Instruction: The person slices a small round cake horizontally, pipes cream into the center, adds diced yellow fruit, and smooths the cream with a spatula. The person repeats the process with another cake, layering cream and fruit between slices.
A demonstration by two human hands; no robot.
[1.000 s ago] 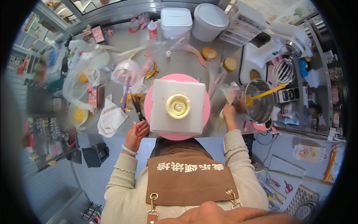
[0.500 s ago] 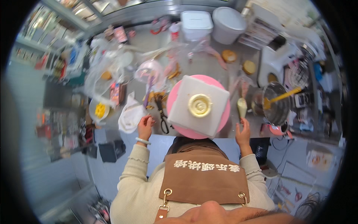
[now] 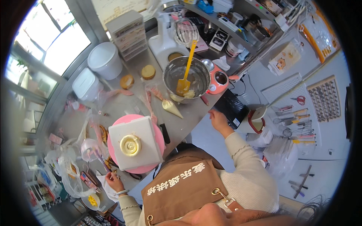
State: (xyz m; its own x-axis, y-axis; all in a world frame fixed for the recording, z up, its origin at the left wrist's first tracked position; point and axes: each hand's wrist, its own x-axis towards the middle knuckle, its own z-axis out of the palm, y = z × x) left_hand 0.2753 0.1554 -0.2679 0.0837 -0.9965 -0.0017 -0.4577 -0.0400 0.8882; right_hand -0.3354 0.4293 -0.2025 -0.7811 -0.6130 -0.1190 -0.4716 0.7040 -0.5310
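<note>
A small round cake topped with a cream swirl [image 3: 130, 145] sits on a white square board [image 3: 146, 132], which lies on a pink turntable [image 3: 120, 119]. My left hand [image 3: 114, 182] rests loosely bent over a white cloth [image 3: 102, 180] at the table's front edge, with nothing visible in it. Off the table's edge on the right, my right hand [image 3: 219, 121] hovers empty, its fingers loosely apart. Nearest to it are a cream-filled piping bag [image 3: 172, 108] and a steel bowl [image 3: 170, 81] with a yellow spatula [image 3: 188, 69] inside. A black-handled knife [image 3: 164, 133] lies beside the turntable.
Behind the bowl stands a white stand mixer [image 3: 162, 43]. Sponge cake rounds [image 3: 148, 71] lie near white lidded tubs [image 3: 105, 60] and a drawer unit [image 3: 128, 34]. Plastic bags [image 3: 71, 169] and a bowl of yellow pieces [image 3: 92, 201] crowd the left. Tools hang on a pegboard [image 3: 286, 90].
The view has swung to the right, bringing the bowl and hanging tools further into the picture. My right hand has moved away from the piping bag's tip. My left hand stays near the cloth.
</note>
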